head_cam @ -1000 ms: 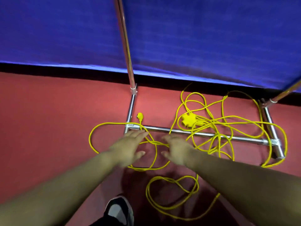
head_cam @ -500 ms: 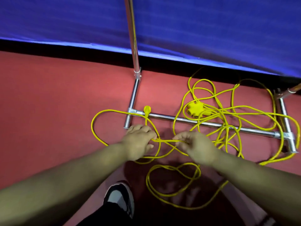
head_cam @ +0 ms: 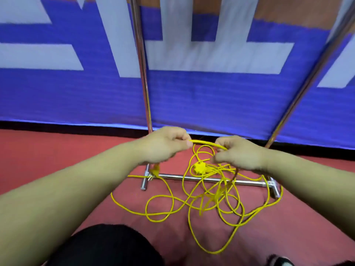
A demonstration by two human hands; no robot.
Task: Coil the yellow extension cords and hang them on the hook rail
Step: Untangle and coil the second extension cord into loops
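Head camera: a short stretch of the thin yellow extension cord (head_cam: 208,144) is held taut between both hands, its long axis running almost level from left to right and dipping slightly rightward. The rest is left in loose tangled loops on the red floor (head_cam: 57,150), draped over the chrome tube base bar (head_cam: 172,176), with a yellow star-shaped socket block (head_cam: 199,167) among them. The cord is pinched by the curled left hand (head_cam: 165,145) and gripped by the curled right hand (head_cam: 240,152), both forearms extended forward. A blue-and-white banner (head_cam: 192,96) is hung behind.
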